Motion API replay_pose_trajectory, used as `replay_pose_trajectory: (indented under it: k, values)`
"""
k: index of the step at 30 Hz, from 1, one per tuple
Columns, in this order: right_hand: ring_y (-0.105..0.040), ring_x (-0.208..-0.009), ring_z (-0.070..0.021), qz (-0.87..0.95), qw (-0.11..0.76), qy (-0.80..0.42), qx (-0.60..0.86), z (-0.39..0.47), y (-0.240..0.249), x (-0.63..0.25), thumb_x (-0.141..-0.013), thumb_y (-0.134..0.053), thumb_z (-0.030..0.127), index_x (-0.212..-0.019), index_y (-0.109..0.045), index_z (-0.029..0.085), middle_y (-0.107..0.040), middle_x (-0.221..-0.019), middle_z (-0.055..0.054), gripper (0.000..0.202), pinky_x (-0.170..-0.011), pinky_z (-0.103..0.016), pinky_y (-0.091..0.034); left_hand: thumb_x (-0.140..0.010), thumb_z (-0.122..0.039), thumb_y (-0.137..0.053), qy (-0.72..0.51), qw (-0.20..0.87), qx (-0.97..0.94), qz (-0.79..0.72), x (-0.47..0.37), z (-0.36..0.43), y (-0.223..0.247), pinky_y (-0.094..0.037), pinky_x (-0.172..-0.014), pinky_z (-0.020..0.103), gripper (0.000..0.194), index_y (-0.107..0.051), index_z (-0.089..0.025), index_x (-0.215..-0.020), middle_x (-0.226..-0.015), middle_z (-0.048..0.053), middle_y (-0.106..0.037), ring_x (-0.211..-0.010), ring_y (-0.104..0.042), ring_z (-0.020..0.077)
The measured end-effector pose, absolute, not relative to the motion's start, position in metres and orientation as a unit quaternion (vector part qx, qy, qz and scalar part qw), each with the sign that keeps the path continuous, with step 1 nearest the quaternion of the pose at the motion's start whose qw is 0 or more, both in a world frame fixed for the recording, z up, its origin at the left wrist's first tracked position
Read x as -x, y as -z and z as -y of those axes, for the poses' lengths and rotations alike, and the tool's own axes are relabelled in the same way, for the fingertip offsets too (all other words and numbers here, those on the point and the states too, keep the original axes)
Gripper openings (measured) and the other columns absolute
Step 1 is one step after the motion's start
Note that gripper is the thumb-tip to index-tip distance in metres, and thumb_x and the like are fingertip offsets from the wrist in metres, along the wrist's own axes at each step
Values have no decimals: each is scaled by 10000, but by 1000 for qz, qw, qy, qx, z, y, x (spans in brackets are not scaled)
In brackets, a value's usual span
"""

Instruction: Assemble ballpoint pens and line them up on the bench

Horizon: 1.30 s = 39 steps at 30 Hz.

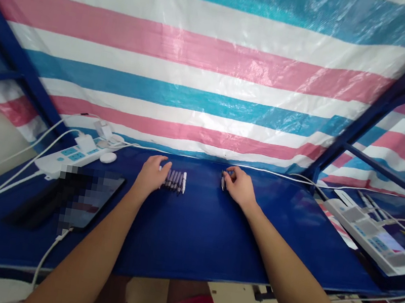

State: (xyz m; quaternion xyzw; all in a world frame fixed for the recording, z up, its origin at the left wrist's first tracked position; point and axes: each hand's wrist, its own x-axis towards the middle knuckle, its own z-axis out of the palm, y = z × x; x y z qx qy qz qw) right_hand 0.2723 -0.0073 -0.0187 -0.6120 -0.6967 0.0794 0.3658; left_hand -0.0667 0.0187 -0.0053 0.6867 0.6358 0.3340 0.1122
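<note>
A row of short, slim pens (175,180), purplish with dark tips, lies side by side on the blue tabletop (190,231). A white pen (184,183) closes the row on its right. My left hand (152,173) rests at the row's left end, thumb and forefinger apart; it partly covers the pens there, and its other fingers are hidden. Farther right, my right hand (241,186) has its fingers curled round a few dark pens (223,181) at the tabletop. How many it holds cannot be made out.
At left are a white power strip (71,155) with chargers, a round white object (108,157) and a tablet (96,206) on a cable. Another power strip (370,234) lies at right. Blue frame bars (365,116) and a striped sheet (211,96) enclose the table.
</note>
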Motion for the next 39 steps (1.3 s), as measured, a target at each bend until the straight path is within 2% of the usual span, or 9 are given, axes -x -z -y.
replay_pose_trajectory:
  k: [6,11,13,18,23,27,30,35,39]
  values:
    - [-657,-858,-258,709,360,-51,604,7,16,-276,-1030,-594,357,-1137,-726,197,-689,-765,-39,233,-774,-343,-456,-996,-196,-387,-316,62,-684,-655,95,-30,2,-487,-1175,480,484,-761,-152,-1301,-1333,175,-746,-1303,-671,337]
    - [-650,-823,-252,711,371,-54,594,6,15,-281,-1030,-584,365,-1115,-725,200,-682,-752,-34,234,-736,-335,-438,-982,-290,-499,-263,47,-682,-680,104,-30,6,-542,-1085,476,432,-774,-176,-1295,-1157,156,-781,-1142,-720,345]
    - [-648,-790,-246,710,374,-59,594,5,15,-281,-1021,-586,367,-1105,-728,202,-679,-741,-29,233,-715,-329,-431,-953,-324,-562,-252,57,-682,-685,102,-29,9,-551,-1064,463,459,-741,-170,-1347,-1100,133,-787,-1126,-718,343]
    - [-644,-667,-218,687,399,-89,601,5,15,-283,-1003,-588,383,-1047,-736,211,-658,-683,-3,231,-642,-311,-409,-881,-315,-642,-245,73,-673,-694,95,-25,11,-548,-1068,451,638,-619,-145,-1496,-1264,143,-750,-1162,-707,336]
    - [-641,-608,-209,663,417,-107,613,5,14,-289,-982,-605,407,-996,-734,218,-656,-639,9,229,-624,-305,-418,-827,-235,-673,-244,88,-673,-693,95,-23,8,-544,-1074,424,660,-621,-170,-1481,-1329,134,-730,-1104,-728,306]
    - [-650,-614,-208,662,419,-112,611,4,14,-290,-974,-609,423,-975,-734,222,-675,-643,3,237,-623,-302,-429,-805,-252,-720,-247,57,-639,-726,96,-21,4,-550,-1065,479,621,-656,-186,-1419,-1341,145,-727,-1192,-705,357]
    - [-659,-619,-209,666,416,-114,609,3,15,-287,-975,-608,431,-981,-739,223,-688,-654,1,247,-626,-303,-434,-781,-273,-753,-262,43,-626,-733,98,-21,2,-550,-1068,494,588,-685,-190,-1359,-1324,142,-743,-1225,-695,373]
    - [-667,-617,-203,676,409,-125,600,6,14,-286,-986,-603,432,-1002,-743,225,-714,-683,-1,251,-626,-305,-441,-809,-275,-705,-361,70,-621,-692,100,-20,-7,-574,-1040,431,368,-753,-190,-1164,-1159,92,-807,-1014,-766,290]
    - [-662,-605,-207,678,393,-118,610,9,12,-287,-1002,-590,438,-942,-737,228,-725,-687,-13,262,-611,-309,-428,-861,-224,-584,-468,113,-618,-621,91,-15,-14,-616,-931,361,381,-753,-210,-1203,-1178,54,-808,-891,-776,224]
